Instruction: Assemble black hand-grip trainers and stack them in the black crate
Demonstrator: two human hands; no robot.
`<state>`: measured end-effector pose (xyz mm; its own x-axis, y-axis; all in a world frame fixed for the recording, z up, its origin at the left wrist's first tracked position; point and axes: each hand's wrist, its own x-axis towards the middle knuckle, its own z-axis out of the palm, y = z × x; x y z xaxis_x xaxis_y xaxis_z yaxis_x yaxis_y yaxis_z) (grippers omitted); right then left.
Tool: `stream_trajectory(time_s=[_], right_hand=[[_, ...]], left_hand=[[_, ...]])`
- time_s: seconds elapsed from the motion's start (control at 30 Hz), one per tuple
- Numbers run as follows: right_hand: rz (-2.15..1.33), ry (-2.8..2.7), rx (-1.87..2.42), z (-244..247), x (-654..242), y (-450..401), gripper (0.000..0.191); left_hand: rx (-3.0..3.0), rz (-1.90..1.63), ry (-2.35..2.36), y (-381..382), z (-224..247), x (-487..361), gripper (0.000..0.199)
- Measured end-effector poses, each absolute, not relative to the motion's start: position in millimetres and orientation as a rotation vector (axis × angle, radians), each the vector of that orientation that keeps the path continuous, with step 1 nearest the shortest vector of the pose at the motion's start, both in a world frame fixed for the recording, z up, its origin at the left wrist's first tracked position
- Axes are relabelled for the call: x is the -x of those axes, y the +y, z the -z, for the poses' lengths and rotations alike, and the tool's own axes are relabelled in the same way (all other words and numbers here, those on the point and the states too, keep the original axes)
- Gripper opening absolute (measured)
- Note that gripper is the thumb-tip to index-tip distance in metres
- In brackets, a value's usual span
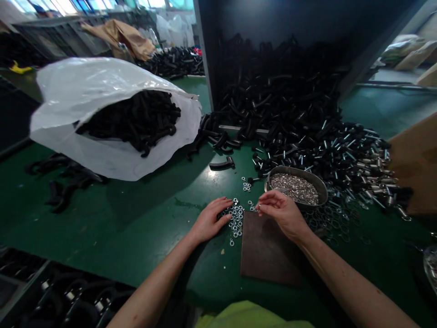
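My left hand [212, 219] rests on the green table with its fingers spread, the fingertips touching a cluster of small metal rings [236, 221]. Above the far edge of a brown square plate [268, 248], my right hand [280, 212] is closed in a pinch. A tiny shiny bit shows at its fingertips, too small to name. Just beyond that hand stands an oval metal tin [322, 189] full of small silver pieces [295, 187]. A few more rings [246, 186] lie left of the tin.
A white bag [92, 86] of black handles lies at the left. Black handles spill from a large dark bin [206, 59]. Screws with black heads [334, 150], springs and thin rings lie at the right, beside a cardboard box [416, 164]. One black handle [222, 163] lies mid-table.
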<state>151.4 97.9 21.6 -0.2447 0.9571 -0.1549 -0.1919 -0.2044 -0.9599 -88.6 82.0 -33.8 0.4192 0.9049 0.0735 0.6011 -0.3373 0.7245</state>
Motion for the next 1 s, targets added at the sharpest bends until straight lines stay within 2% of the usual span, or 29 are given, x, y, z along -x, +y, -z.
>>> stream_trajectory(time_s=[0.33,0.73,1.0], right_hand=[[-1.649,-1.010,0.903,-36.7,-164.8,90.1,0.019],[-1.674,-0.438,0.932,-45.3,-181.3,67.1,0.017],[-1.580,-0.470,0.978,-46.6,-192.5,53.2,0.019]], left_hand=[[-2.089,-0.622,1.294,82.2,33.5,87.0,0.039],[-2.159,-0.550,1.309,81.6,33.7,82.8,0.039],[-2.191,-0.533,1.311,82.5,38.5,83.0,0.038]])
